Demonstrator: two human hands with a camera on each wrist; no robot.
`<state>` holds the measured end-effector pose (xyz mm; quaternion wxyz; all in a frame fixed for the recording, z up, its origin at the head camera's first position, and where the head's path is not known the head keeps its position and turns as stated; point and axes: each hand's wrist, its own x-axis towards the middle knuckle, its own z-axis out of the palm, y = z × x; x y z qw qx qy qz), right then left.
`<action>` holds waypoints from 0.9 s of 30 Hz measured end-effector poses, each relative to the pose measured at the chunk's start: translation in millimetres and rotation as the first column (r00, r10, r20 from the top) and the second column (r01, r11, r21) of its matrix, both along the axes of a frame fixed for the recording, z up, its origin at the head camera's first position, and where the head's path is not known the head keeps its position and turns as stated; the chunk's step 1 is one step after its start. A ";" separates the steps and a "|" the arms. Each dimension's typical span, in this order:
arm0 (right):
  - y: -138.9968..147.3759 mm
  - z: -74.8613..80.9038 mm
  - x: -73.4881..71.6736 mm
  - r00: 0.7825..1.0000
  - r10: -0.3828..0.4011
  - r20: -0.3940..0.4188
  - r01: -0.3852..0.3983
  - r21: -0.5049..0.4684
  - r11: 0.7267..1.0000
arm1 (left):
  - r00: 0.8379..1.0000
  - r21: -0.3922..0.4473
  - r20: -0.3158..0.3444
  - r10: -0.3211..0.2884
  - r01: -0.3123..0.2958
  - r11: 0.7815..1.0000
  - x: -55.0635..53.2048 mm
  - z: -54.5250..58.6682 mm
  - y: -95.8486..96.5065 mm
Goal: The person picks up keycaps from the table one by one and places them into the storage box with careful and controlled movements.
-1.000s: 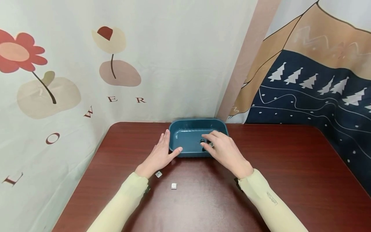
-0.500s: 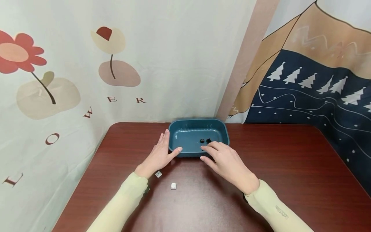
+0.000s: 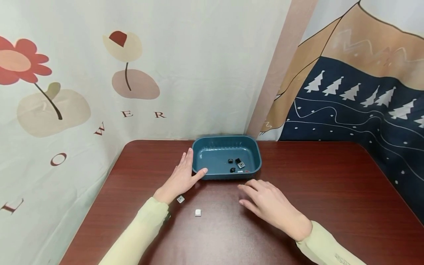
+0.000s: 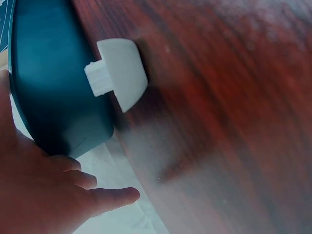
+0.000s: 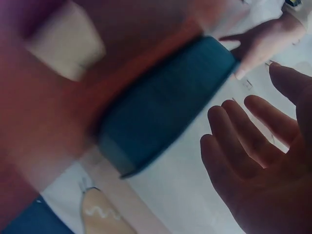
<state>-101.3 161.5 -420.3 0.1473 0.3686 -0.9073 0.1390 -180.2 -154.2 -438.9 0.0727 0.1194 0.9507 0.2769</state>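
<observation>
A blue rectangular bin (image 3: 216, 176) stands at the back of the table. My left hand (image 3: 179, 178) rests against its left end, fingers straight along the outside and thumb over the front rim. In front of the bin's right part, my right hand (image 3: 269, 204) is over the table, fingers loosely bent and nothing between them. Inside the bin lie several small keycaps: black ones (image 3: 230, 161), a pale one (image 3: 241, 165) with its underside showing, and small white and red bits by the front wall. On the table are a white keycap (image 3: 198, 212) and a pale upturned keycap (image 3: 180, 199).
The brown wooden table (image 3: 318, 176) has a back edge against a printed curtain (image 3: 198, 73). A pale blurred piece (image 5: 68, 41) sits close to the right wrist camera, and a similar pale piece (image 4: 122, 73) shows in the left wrist view.
My right hand has come out of the bin and moved back toward the front right, leaving the pale keycap inside. The left hand has stayed against the bin.
</observation>
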 end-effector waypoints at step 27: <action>62.3 -19.8 22.3 0.966 -0.098 0.239 0.036 0.252 0.967 | 1.000 0.000 0.001 -0.008 0.008 1.000 2.3 3.2 0.7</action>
